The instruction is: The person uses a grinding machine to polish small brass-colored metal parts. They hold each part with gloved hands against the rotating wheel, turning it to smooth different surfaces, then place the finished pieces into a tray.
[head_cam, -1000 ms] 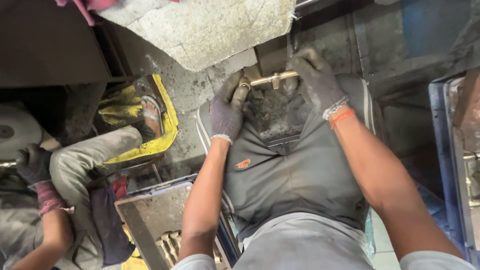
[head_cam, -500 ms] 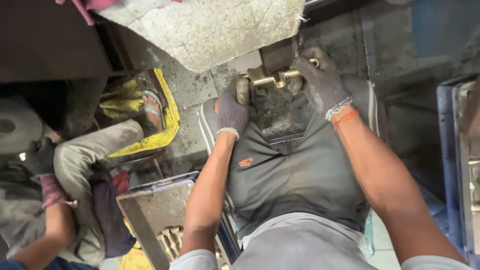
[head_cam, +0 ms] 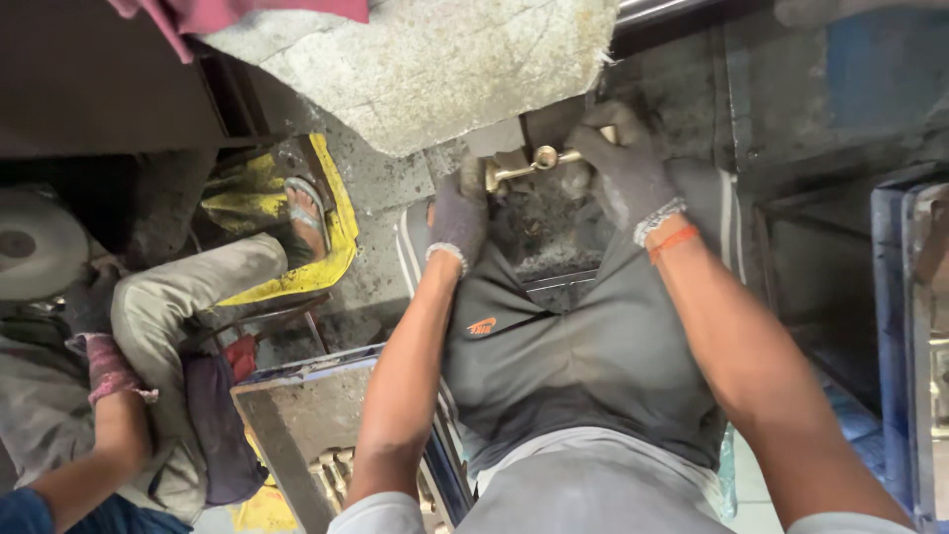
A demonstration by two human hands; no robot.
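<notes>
On a grimy workshop floor, gloved left hand [head_cam: 457, 220] and right hand [head_cam: 625, 170] each clamp an end of the brass fitting [head_cam: 534, 164] under the concrete slab [head_cam: 415, 59]; dusty gloves could let it slip

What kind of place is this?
Probably a small metal workshop: gloved hands, left grip and right grip, hold a brass-coloured metal fitting; a grimy metal tray holds similar parts.

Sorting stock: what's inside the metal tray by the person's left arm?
A few brass-coloured parts lie in the metal tray; the left arm covers its right side.
</notes>
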